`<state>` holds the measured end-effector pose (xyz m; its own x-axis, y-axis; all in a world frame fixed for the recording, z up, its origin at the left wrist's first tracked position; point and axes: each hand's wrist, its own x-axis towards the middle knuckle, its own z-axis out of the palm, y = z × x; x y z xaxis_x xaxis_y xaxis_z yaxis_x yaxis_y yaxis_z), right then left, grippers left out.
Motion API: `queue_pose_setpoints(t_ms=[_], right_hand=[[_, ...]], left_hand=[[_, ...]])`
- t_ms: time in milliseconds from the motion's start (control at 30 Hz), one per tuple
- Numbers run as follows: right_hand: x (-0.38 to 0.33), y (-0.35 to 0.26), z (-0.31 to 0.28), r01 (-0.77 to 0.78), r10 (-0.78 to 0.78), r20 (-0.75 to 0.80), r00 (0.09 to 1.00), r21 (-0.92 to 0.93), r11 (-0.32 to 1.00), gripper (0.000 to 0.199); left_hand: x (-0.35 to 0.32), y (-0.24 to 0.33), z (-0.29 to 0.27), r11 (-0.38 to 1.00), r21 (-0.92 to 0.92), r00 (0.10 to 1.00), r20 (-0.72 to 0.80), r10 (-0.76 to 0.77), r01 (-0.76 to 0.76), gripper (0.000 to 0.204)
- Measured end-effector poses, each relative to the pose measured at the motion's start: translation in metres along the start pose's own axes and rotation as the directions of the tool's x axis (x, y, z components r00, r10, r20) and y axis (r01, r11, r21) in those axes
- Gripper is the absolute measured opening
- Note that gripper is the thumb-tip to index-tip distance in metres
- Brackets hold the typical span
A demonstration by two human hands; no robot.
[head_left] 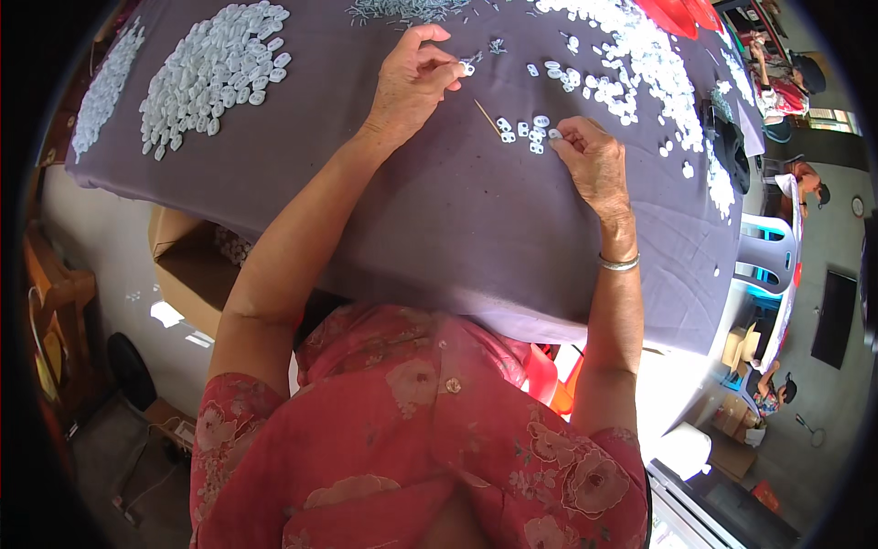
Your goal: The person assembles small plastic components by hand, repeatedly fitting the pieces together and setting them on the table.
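My left hand (pixel 416 82) is closed in a pinch above the cloth, with a small white plastic piece (pixel 468 69) at its fingertips. Small grey screw-like bits (pixel 476 57) show right beside that piece. To the right, my right hand (pixel 594 165) has thumb and finger closed on another small white plastic piece (pixel 554 134), at the edge of a little group. Several white two-holed pieces (pixel 536 135) make up this group, lying flat between the hands. A thin wooden stick (pixel 486 116) lies at the group's left side.
A big heap of white oval pieces (pixel 212 69) is at far left, with a paler pile (pixel 108 87) beyond it. Grey screw-like bits (pixel 412 9) lie at the back. White pieces (pixel 663 78) spread along the right. An open cardboard box (pixel 187 274) stands below the table's left edge.
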<state>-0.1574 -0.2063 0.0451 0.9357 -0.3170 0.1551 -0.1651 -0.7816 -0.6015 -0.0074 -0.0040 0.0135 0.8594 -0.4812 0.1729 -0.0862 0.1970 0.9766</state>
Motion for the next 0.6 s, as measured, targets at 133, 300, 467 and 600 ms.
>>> queue_pose_setpoints(t_ms=[133,300,467,600], right_hand=[[-0.002,-0.004,0.002,0.051,-0.052,-0.026,0.998,-0.024,0.998,0.012],[0.012,-0.006,0.003,-0.144,0.153,0.005,0.988,0.377,0.915,0.006],[0.046,-0.03,0.017,-0.13,0.114,0.079,0.99,0.82,0.558,0.008],[0.07,-0.039,0.04,-0.178,0.176,0.096,0.98,0.817,0.549,0.009]], left_hand=[[0.0,-0.002,-0.001,1.0,-0.002,1.0,0.003,0.009,-0.009,0.038],[0.0,-0.003,0.001,0.998,0.0,0.998,0.014,0.055,-0.055,0.037],[-0.002,-0.001,0.004,0.997,-0.058,0.999,0.01,0.043,-0.042,0.035],[-0.002,-0.003,0.005,0.999,-0.048,1.0,0.018,0.019,-0.018,0.037]])
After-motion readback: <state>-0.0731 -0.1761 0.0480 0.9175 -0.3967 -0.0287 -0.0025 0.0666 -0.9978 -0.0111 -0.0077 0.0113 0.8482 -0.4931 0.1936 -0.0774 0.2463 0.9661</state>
